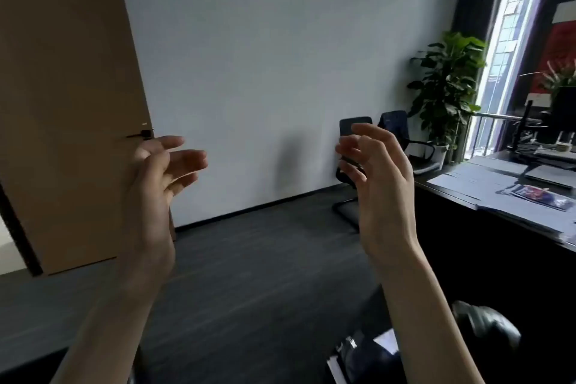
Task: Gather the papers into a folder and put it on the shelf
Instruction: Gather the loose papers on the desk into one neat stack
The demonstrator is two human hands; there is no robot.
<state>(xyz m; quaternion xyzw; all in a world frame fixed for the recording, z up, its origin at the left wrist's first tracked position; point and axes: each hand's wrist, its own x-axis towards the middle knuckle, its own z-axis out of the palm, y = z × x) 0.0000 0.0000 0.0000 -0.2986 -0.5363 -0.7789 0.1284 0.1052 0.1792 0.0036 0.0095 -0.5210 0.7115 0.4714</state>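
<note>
Two bare hands are raised in front of the head camera, and nothing is held in either: the left hand (162, 171) is lifted with its fingers loosely spread and apart, palm turned inward, and the right hand (378, 174) is lifted opposite it with its fingers half curled, also apart and closed on nothing. The hands are kept well apart from each other and well away from the work, which suggests that a reach has not yet begun. The papers (505, 196) are seen lying flat and overlapping on the dark desk (467, 227) at the right, well beyond the right hand; on top of them a small colourful packet (542, 196) is laid, perhaps simply set down there, and its printing is too blurred to be read. No folder can be told apart with certainty; grey flat items further back on the desk may be folders or devices. A shelf is not shown clearly; a brown panel (68, 87) at the left may be a door or a cabinet side. A potted plant (448, 84) and two black chairs (358, 146) are placed against the wall. No brand, label or legible writing is visible anywhere. The task is judged to be at its very start.
</note>
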